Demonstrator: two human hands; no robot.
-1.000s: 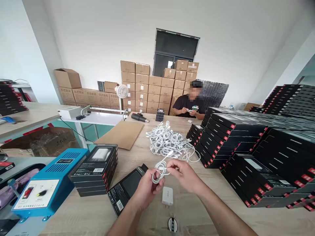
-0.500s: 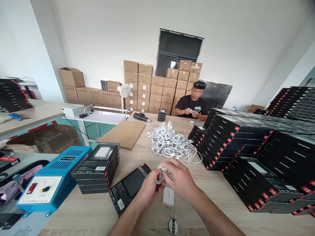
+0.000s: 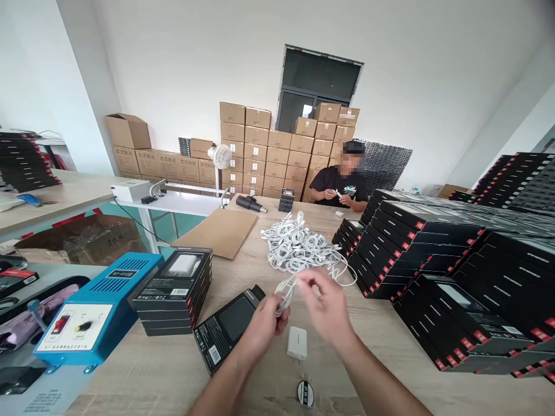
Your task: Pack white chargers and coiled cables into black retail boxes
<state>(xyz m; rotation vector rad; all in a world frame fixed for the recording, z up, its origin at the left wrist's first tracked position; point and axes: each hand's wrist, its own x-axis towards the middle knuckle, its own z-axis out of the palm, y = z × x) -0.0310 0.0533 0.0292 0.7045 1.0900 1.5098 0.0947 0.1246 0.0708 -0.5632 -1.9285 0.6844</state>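
Note:
My left hand is closed around a coiled white charging cable. Just to the right, my right hand pinches at the top of the coil, its fingertips slightly blurred. Below the hands a white charger plug lies on the table, prongs toward me. Nearer still is a round black-and-white sticker. An opened black box with a window lies beside my left hand, partly covered by it. Beyond my hands spreads a heap of white cables.
Stacked black boxes stand left, beside a blue machine. Taller box stacks fill the right side. A cardboard sheet and a heat gun lie farther back. Across the table sits a person handling a small white item.
My right hand has pulled back slightly from the coil and turned, fingers now pinched near its top. My left hand keeps the cable. The view has shifted a little.

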